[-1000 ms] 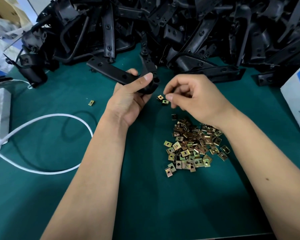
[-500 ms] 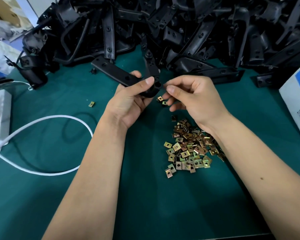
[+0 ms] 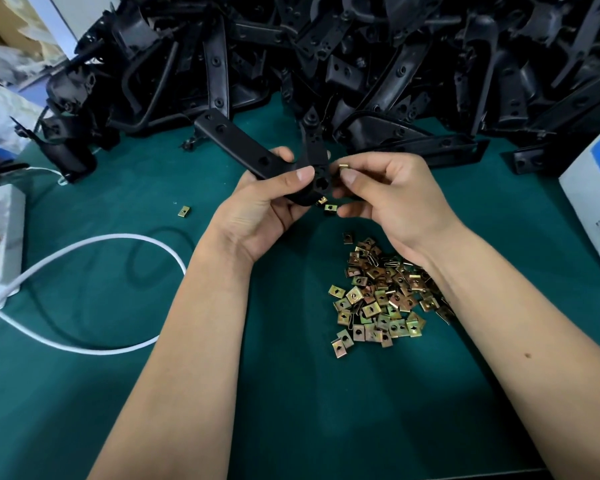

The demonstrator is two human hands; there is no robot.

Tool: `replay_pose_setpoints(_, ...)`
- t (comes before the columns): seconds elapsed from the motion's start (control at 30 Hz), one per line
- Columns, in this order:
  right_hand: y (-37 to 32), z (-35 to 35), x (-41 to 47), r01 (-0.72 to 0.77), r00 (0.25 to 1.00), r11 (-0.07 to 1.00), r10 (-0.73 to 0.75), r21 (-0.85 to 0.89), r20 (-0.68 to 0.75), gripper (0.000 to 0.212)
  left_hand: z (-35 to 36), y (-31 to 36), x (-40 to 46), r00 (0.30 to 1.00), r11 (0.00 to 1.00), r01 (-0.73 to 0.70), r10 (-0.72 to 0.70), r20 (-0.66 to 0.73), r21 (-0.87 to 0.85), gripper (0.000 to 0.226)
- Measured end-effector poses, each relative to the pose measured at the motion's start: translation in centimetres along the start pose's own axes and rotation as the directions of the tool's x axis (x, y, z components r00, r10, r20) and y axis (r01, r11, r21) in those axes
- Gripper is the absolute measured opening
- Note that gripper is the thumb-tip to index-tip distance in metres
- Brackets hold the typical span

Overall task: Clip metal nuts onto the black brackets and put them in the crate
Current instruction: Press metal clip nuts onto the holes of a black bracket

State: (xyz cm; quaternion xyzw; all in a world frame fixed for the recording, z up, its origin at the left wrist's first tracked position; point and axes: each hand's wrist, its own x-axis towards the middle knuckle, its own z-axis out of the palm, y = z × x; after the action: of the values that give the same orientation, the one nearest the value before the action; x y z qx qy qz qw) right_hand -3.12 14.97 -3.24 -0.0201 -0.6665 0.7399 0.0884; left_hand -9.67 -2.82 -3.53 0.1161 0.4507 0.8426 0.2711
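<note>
Now left hand (image 3: pixel 257 206) grips black bracket (image 3: pixel 243 147); right hand (image 3: pixel 388 195) pinches nut (image 3: pixel 343 165).

A black bracket (image 3: pixel 243 148) is held above the tabletop; a brass-coloured nut (image 3: pixel 343 166) sits just beside its end; loose nuts (image 3: pixel 378 299) lie heaped below.

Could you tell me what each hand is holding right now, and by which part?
Left hand grips the black angled plastic bracket at its bend; right hand pinches a small brass-coloured metal clip nut between thumb and forefinger.
</note>
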Motion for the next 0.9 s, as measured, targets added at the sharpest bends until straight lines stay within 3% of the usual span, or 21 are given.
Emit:
replay_pose_setpoints(0.2,-0.1,-0.27,0.04,0.018,1.0,1.0,-0.018,-0.004,-0.022,0.014,-0.01,-0.08,0.13,1.0,1.0,0.008,-0.008,-0.03,-0.005,0.03)
replay_pose_setpoints(0.4,-0.09,-0.17,0.02,0.039,0.999,0.999,-0.039,-0.007,-0.004,0.027,0.15,-0.09,0.08,1.0,1.0,-0.005,0.005,-0.028,-0.004,0.031)
replay_pose_setpoints(0.6,-0.25,-0.15,-0.02,0.06,0.998,0.998,-0.06,-0.002,-0.004,0.015,0.4,0.01,0.05,0.999,1.0,0.009,-0.008,-0.035,0.004,0.031)
replay_pose_setpoints(0.9,-0.42,-0.3,-0.14,0.039,0.998,0.998,-0.041,0.045,0.047,0.016,0.53,0.07,-0.14,0.998,0.999,0.032,-0.032,-0.056,0.005,0.03)
